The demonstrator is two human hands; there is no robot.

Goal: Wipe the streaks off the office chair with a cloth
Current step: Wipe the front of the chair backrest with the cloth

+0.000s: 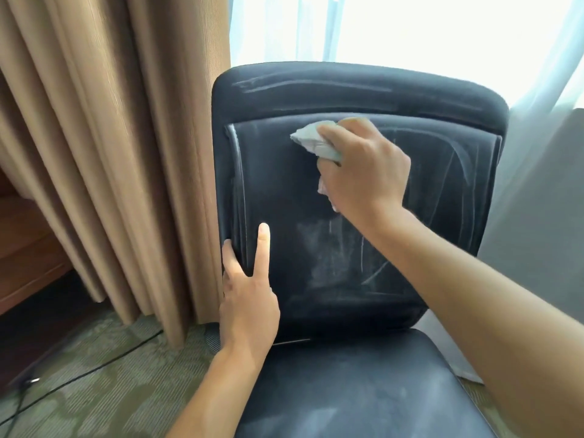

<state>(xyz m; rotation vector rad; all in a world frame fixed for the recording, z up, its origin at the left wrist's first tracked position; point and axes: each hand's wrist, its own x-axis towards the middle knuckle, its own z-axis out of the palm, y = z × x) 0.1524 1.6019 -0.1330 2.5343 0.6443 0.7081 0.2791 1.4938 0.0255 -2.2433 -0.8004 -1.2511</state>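
Black office chair (357,216) with whitish streaks (366,254), pale grey-green cloth (313,137), tan curtain (110,137), green mottled carpet (104,384).

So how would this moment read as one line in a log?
right hand: wiping backrest with cloth | left hand: steadying backrest edge | streaks: remain

heavy tan curtains (104,147) are hung in deep folds down to the floor, from the left edge of the view to its middle. a sheer white curtain (442,36) is drawn across a window at the upper right, and strong daylight is let through it. the floor is covered by a green-grey patterned carpet (104,384), across which a thin dark cable (94,368) is laid. brown wooden furniture (28,241) is partly seen at the far left, and a grey upholstered surface (537,216) at the right edge.
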